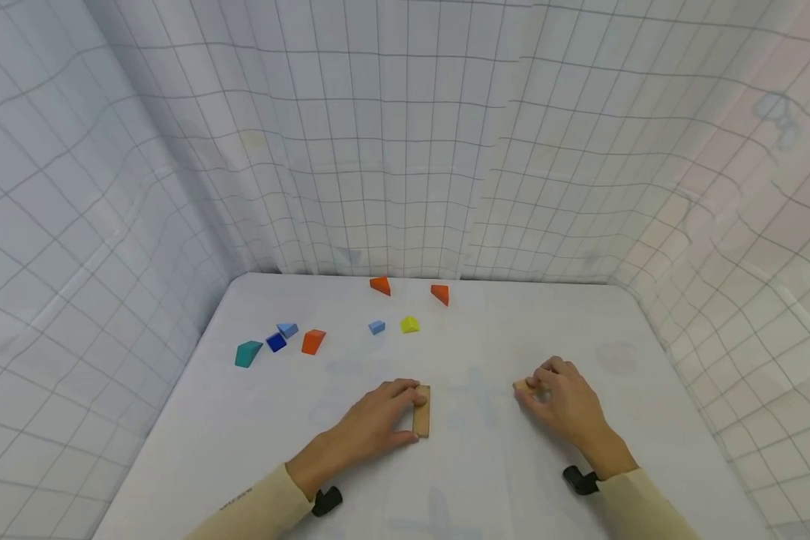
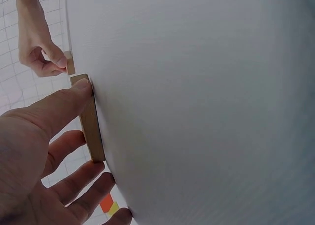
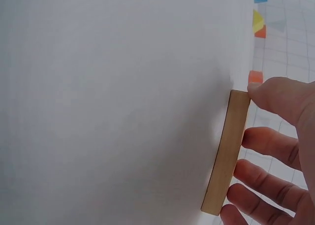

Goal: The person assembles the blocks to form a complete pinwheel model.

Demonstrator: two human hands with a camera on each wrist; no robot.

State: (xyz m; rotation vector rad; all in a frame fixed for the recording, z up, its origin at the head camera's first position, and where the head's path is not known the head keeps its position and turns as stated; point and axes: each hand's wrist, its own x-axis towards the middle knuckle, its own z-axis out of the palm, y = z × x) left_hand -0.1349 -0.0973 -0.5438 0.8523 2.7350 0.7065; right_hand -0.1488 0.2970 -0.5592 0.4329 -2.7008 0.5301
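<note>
Near the middle of the table, my left hand [image 1: 374,421] holds a flat wooden block [image 1: 421,421] that lies lengthwise away from me. The left wrist view shows the thumb on one end of this block [image 2: 92,129] and fingers along its side and far end. Farther right, my right hand [image 1: 570,405] grips a second wooden block [image 1: 523,385], mostly covered by the hand in the head view. Seen from the right wrist, this long block [image 3: 226,156] has the thumb at its upper end and fingertips along its side. A gap separates the two blocks.
On the left stand a teal block [image 1: 247,354], a dark blue block [image 1: 276,342], a light blue wedge [image 1: 287,329] and an orange block [image 1: 313,342]. Farther back are a small blue block [image 1: 376,327], a yellow block [image 1: 409,325] and two orange wedges [image 1: 440,293]. Gridded curtains [image 1: 432,172] surround the table.
</note>
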